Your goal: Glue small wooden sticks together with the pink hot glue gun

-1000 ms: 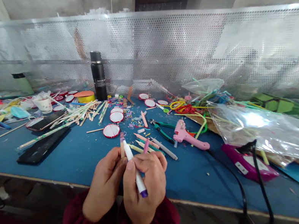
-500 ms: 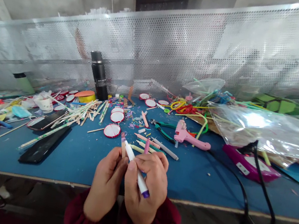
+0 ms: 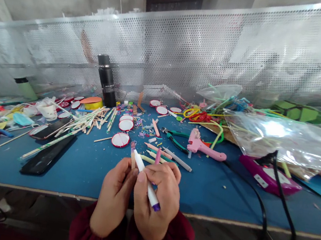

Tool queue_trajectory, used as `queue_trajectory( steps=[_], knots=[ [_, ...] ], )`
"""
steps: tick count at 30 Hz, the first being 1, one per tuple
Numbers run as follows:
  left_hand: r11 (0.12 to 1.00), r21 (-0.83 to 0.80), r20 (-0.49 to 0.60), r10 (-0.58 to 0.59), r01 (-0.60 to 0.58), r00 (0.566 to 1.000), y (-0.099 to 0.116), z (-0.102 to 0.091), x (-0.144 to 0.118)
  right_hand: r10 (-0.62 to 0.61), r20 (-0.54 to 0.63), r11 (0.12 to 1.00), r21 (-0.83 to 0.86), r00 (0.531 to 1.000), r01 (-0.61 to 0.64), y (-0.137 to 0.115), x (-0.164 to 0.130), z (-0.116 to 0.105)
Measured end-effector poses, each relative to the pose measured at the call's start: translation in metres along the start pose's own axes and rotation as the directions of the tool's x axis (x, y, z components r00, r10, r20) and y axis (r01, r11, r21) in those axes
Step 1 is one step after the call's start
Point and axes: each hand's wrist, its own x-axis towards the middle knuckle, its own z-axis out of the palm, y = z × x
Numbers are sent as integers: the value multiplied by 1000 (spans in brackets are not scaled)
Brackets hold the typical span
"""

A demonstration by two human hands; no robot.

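Note:
Between the fingers of my left hand (image 3: 114, 196) a wooden craft stick (image 3: 133, 157) points up and away, its upper end coloured purplish. My right hand (image 3: 158, 202) grips a white marker (image 3: 151, 196) with a purple rear end. The marker's tip meets or nearly meets the stick. A pink pen or cap (image 3: 158, 155) sticks up behind my right fingers; whether that hand holds it I cannot tell. Several pastel markers (image 3: 178, 160) lie just beyond my hands, and a round white disc with a red rim (image 3: 120, 139) lies beyond my left hand.
Teal-handled pliers (image 3: 175, 139) and a pink glue gun (image 3: 205, 147) lie to the right, near a purple box (image 3: 268, 176) with black cables. At left are a black phone (image 3: 47, 154) and a heap of sticks (image 3: 92, 120). A black bottle (image 3: 106, 81) stands before the perforated metal screen (image 3: 172, 52).
Both hands stay almost in place. The marker tip and the stick have shifted very slightly; everything on the table is unchanged.

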Motion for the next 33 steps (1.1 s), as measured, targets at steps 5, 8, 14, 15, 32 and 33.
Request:
queue_trajectory(
  steps=[5, 8, 14, 15, 32, 33],
  knots=[
    [1000, -9, 1, -11, 11, 1000, -1, 1, 0, 4, 9, 1000, 10, 1000, -4, 1, 1, 1],
    [1000, -8, 10, -8, 8, 1000, -1, 1, 0, 5, -7, 1000, 5, 1000, -5, 2, 1, 1],
    [1000, 10, 1, -3, 3, 1000, -1, 0, -1, 3, 14, 1000, 10, 1000, -4, 1, 1, 0],
    [1000, 5, 9, -7, 7, 1000, -1, -1, -1, 6, 5, 1000, 6, 1000, -6, 0, 1, 0],
    [1000, 21, -2, 4, -4, 1000, -3, -1, 1, 15, -14, 1000, 2, 1000, -15, 1, -2, 1],
    [1000, 24, -3, 5, -5, 1000, -3, -1, 1, 14, -14, 1000, 5, 1000, -14, 1, -2, 1]
  ],
)
